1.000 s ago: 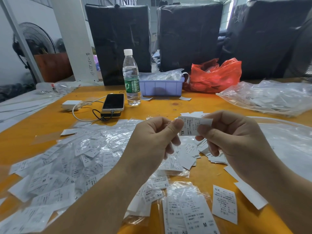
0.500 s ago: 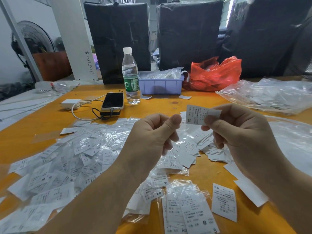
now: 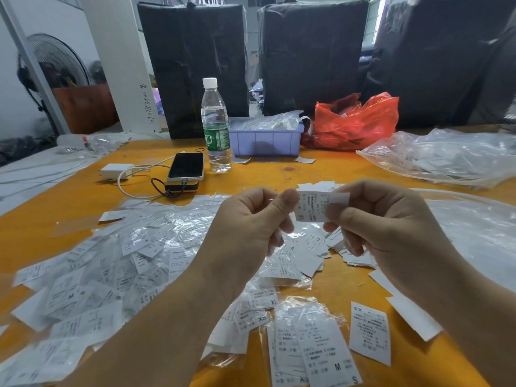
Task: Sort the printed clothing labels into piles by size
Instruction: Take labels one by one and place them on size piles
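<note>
A person sits at an orange desk [image 3: 69,219], seen from a head camera looking down at both hands. The left hand [image 3: 251,219] and right hand [image 3: 377,219] are raised together above the middle of the desk, each pinching one end of a small white printed label [image 3: 312,208] between thumb and forefinger, the other fingers curled in. The letters XL show on the label's lower left corner.

Under the hands and towards the desk's left edge spreads a large loose heap of labels [image 3: 111,269], many lying in clear plastic wrap. Near the front edge lie smaller groups, among them a wrapped bundle [image 3: 312,344] showing M and S, and a single label [image 3: 370,332] marked XS just beside it.

Along the far edge stand a water bottle [image 3: 215,127], a phone [image 3: 186,166] on a charger, a purple tray [image 3: 265,141] and a red bag [image 3: 354,121]. Clear plastic bags [image 3: 446,157] lie at the far right corner.

The likely risks: the groups sit close together with no clear borders, so a dropped XL label could slide into the wrong size. The slippery plastic wrap could also shift and mix the groups.
</note>
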Motion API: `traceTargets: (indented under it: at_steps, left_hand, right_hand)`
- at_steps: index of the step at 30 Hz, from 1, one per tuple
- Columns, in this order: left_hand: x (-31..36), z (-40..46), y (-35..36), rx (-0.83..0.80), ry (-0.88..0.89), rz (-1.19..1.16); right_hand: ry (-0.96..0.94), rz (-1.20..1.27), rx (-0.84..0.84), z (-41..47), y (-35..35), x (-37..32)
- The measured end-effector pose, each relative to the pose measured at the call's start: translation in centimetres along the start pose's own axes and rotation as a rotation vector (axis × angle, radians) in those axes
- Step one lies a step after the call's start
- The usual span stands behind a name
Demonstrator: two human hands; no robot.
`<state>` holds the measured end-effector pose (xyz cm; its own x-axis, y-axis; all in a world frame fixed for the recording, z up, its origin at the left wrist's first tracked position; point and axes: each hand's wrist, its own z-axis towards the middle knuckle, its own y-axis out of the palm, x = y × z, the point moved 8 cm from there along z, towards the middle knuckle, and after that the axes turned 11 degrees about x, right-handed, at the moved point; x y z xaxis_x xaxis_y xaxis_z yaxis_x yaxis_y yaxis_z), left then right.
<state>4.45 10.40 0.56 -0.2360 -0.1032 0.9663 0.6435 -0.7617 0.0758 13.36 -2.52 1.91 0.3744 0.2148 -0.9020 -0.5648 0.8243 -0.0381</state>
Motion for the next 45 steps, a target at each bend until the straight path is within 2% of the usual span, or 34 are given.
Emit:
traceTargets:
  at_steps: [14, 21, 29, 35, 45]
  left_hand:
    - [0.2, -0.2, 0.3, -0.047, 0.066, 0.152]
    - [0.8, -0.7, 1.0, -0.108, 0.173, 0.235]
    - [0.0, -0.3, 0.4, -0.043, 0.08, 0.188]
    - [0.0, -0.3, 0.6, -0.09, 0.052, 0.179]
    - [0.1, -0.5, 1.3, -0.221, -0.011, 0.099]
  right_hand:
    - [0.034, -0.001, -0.052, 0.1, 0.3, 0.3]
    - [0.12, 0.013, -0.231, -0.4, 1.6, 1.5]
    - [0.272, 0.085, -0.313, -0.8, 2.4, 2.5]
    - [0.231, 0.081, -0.184, -0.1, 1.3, 2.1]
    - [0.193, 0.089, -0.114, 0.0, 0.9, 1.7]
